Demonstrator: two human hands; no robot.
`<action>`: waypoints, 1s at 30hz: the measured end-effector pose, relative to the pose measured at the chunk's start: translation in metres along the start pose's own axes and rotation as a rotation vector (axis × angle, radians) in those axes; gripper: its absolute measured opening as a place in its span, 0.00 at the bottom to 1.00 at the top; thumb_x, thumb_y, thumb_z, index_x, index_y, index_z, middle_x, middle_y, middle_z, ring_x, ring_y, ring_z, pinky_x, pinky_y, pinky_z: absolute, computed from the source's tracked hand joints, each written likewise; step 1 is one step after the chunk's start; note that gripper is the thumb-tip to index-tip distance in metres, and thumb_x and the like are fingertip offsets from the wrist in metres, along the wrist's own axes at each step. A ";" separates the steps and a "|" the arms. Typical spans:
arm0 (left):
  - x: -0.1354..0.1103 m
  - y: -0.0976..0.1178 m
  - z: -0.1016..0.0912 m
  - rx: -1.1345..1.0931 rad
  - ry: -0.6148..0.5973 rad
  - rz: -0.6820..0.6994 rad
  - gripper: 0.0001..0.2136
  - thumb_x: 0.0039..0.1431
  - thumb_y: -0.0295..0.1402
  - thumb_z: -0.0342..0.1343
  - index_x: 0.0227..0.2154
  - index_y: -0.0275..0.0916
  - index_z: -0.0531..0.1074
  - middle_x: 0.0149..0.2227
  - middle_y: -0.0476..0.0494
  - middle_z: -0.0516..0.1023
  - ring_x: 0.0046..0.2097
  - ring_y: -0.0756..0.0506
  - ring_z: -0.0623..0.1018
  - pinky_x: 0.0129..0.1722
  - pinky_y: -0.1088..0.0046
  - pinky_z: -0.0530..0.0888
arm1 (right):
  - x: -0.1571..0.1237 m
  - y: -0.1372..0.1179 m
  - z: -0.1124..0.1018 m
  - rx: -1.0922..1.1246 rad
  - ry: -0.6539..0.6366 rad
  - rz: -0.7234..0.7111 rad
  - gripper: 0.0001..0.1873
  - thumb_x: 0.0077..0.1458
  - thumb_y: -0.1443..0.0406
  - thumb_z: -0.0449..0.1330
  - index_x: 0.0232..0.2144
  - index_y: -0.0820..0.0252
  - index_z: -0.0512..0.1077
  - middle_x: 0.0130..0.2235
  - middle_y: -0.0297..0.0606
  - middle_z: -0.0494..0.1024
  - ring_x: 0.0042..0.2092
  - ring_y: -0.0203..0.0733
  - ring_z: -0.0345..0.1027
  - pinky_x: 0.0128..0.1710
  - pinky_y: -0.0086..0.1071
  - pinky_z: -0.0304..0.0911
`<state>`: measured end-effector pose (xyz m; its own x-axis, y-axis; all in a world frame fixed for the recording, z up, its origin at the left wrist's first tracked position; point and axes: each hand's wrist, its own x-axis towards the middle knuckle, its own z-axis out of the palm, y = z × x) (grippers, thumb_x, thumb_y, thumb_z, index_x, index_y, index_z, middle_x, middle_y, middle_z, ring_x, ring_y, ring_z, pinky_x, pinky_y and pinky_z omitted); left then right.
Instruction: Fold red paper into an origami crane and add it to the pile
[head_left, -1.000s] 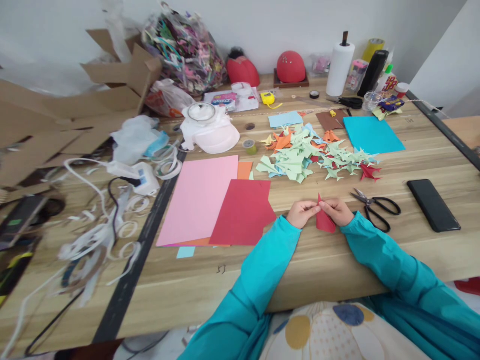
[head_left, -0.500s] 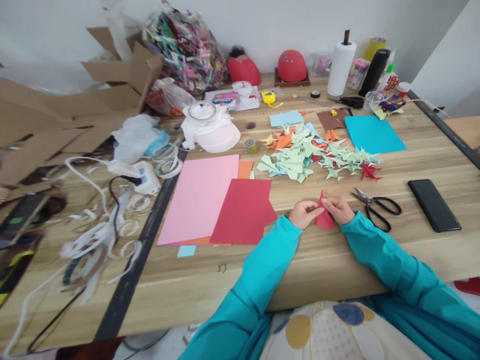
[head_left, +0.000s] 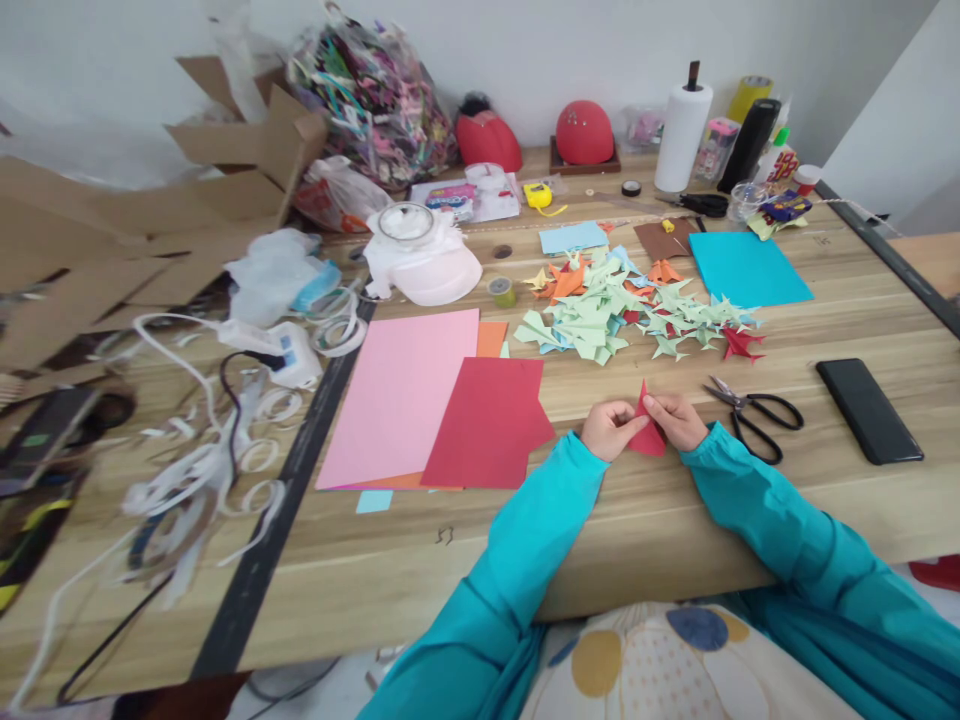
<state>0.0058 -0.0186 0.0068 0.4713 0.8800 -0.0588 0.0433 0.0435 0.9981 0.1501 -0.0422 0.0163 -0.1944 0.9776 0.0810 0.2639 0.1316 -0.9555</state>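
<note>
A small folded piece of red paper [head_left: 648, 440] with a pointed top is held between both hands, above the wooden table. My left hand [head_left: 607, 430] pinches its left side, thumb on the front. My right hand [head_left: 676, 420] grips the right side near the point, fingers closed. Just right of my right hand lie black-handled scissors [head_left: 750, 410], blades apart. Beyond the hands spreads a pile of folded paper figures [head_left: 600, 305], mostly pale green, with orange, blue and red among them. Left of my left hand, a red sheet [head_left: 484, 425] overlaps a pink sheet [head_left: 405, 390].
A black phone [head_left: 868, 410] lies at the right, and a turquoise sheet [head_left: 750, 268] farther back. A green tape roll [head_left: 501, 292] sits behind the pink sheet. White cables and a power strip [head_left: 289, 355] crowd the left, before an open cardboard box [head_left: 225, 205]. A paper roll [head_left: 682, 135] stands at the back.
The red paper's lower part has turned slightly between the fingers. Both hands stay in nearly the same place, still gripping it.
</note>
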 end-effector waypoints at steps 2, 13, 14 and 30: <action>0.000 0.000 0.000 -0.005 -0.004 0.004 0.18 0.42 0.43 0.59 0.14 0.34 0.62 0.15 0.54 0.60 0.20 0.56 0.58 0.19 0.78 0.55 | 0.000 0.000 0.000 -0.010 -0.008 -0.026 0.24 0.54 0.52 0.48 0.15 0.62 0.58 0.19 0.30 0.56 0.22 0.30 0.49 0.22 0.27 0.48; 0.003 0.000 -0.005 -0.068 -0.088 -0.037 0.16 0.43 0.44 0.58 0.20 0.32 0.69 0.18 0.52 0.66 0.23 0.54 0.62 0.24 0.77 0.60 | 0.001 0.002 0.000 0.121 0.044 0.035 0.24 0.52 0.53 0.52 0.13 0.62 0.56 0.17 0.28 0.52 0.21 0.29 0.45 0.20 0.27 0.44; 0.003 0.000 -0.005 -0.073 -0.096 -0.034 0.16 0.43 0.44 0.57 0.20 0.32 0.70 0.19 0.51 0.67 0.23 0.54 0.63 0.25 0.77 0.61 | 0.001 0.002 0.000 0.119 0.059 0.037 0.24 0.52 0.53 0.52 0.13 0.62 0.56 0.17 0.28 0.52 0.21 0.29 0.44 0.20 0.27 0.44; 0.002 0.004 -0.005 -0.029 -0.073 -0.015 0.15 0.46 0.42 0.55 0.20 0.32 0.71 0.19 0.49 0.69 0.23 0.53 0.65 0.25 0.77 0.62 | 0.004 0.006 0.000 0.020 0.218 -0.029 0.22 0.54 0.57 0.51 0.14 0.62 0.58 0.18 0.29 0.56 0.21 0.29 0.49 0.21 0.27 0.48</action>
<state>0.0028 -0.0145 0.0109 0.5340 0.8423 -0.0739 0.0256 0.0713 0.9971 0.1507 -0.0373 0.0110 0.0080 0.9861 0.1659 0.2424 0.1590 -0.9571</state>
